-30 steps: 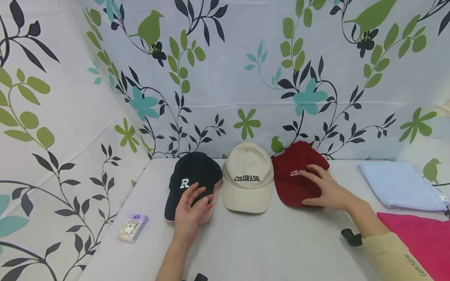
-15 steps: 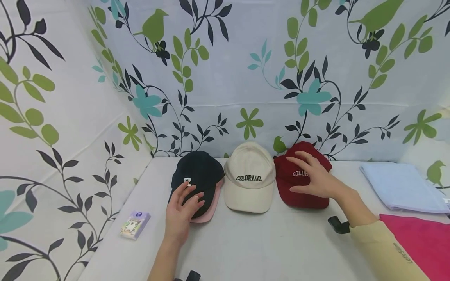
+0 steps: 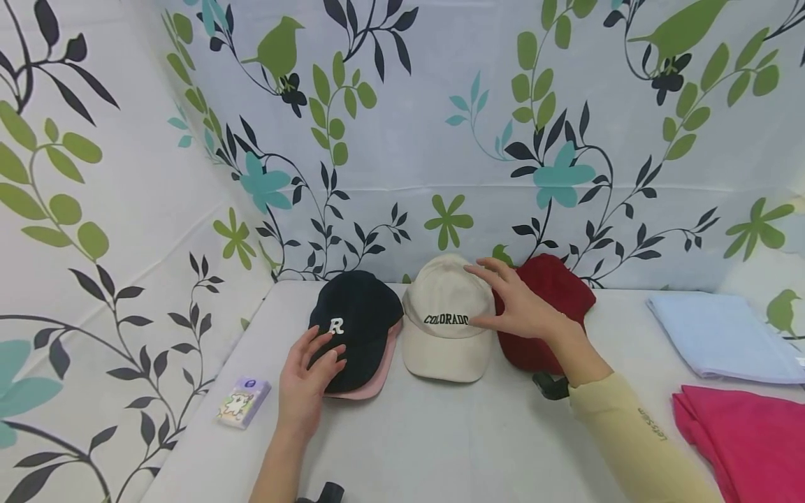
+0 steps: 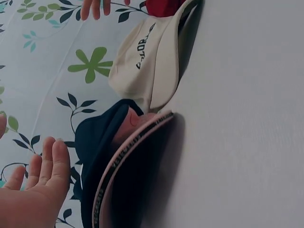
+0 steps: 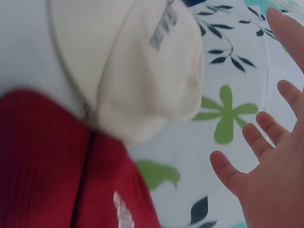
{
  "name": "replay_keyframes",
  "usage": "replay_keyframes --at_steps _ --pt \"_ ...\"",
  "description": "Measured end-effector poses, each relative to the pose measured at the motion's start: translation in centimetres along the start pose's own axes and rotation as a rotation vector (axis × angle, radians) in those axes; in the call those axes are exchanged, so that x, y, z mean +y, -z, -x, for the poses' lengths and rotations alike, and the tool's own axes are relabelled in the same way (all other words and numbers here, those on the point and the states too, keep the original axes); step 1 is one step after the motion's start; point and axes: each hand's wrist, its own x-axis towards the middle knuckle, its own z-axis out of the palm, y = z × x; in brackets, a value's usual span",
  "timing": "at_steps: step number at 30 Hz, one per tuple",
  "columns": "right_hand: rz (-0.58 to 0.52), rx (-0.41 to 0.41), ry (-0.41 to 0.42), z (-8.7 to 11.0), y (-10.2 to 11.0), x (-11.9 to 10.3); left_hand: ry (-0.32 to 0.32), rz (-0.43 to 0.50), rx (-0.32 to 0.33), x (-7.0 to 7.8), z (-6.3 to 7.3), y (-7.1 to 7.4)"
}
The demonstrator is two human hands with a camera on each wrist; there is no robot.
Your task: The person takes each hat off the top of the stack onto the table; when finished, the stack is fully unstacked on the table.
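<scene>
Three caps stand in a row at the back of the white table in the head view. The left one is a navy cap [image 3: 358, 307] with a white R, and a pink brim [image 3: 377, 381] shows from under it. A cream cap [image 3: 446, 356] lettered COLORADO is in the middle, with a dark red cap [image 3: 553, 286] to its right. My left hand [image 3: 306, 381], fingers relaxed and holding nothing, is in front of the navy cap's left side. My right hand [image 3: 518, 304] spreads its fingers over the gap between cream and red caps, partly hiding both.
A small purple tissue pack [image 3: 244, 403] lies at the table's left. At the right are a folded light blue cloth [image 3: 723, 335] and a bright pink cloth [image 3: 748, 440]. Behind the caps hangs a leaf-patterned curtain [image 3: 409, 126].
My right hand has moved left from the red cap toward the cream cap. My left hand has drawn back left and down from the navy cap. The caps stay in place.
</scene>
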Motion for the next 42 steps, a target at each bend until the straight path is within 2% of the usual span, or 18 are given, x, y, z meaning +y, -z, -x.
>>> replay_keyframes --at_steps 14,20,29,32,38,42 --pt "-0.093 0.052 0.109 -4.3 -4.5 -1.9 0.052 -0.07 0.108 -0.2 -0.2 2.8" --pt "-0.154 0.06 0.105 -6.0 -6.2 -3.1 0.114 -0.168 0.152 0.1 -0.3 4.1" --pt "-0.262 0.055 0.121 -8.7 -8.5 -5.1 0.194 -0.271 0.225 -0.4 -0.3 5.9" --pt "-0.274 0.051 0.123 -9.3 -9.2 -5.5 0.212 -0.298 0.231 -0.5 -0.4 6.1" --pt "-0.27 0.032 0.124 -10.2 -10.4 -5.8 0.265 -0.335 0.198 -0.6 -0.3 6.7" --pt "-0.278 0.017 0.112 -10.7 -10.9 -6.1 0.279 -0.341 0.181 -0.6 -0.4 7.0"
